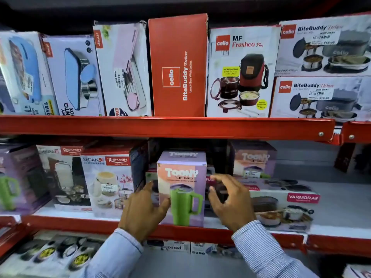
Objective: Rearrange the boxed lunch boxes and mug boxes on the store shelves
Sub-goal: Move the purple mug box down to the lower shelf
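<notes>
Red shelves (166, 127) packed with boxes; lower back seemingly dark.

A single wide-angle camera worn on the person's head faces the store shelving square-on from close range, tilted slightly down. The red upper shelf rail (166, 127) crosses the frame just above the middle, bowed by the lens, with the top row of boxes above it. Both hands, left hand (143, 209) and right hand (230, 203), enter from the bottom edge, sleeves nearest the lens. No second view exists to overlap.
</notes>
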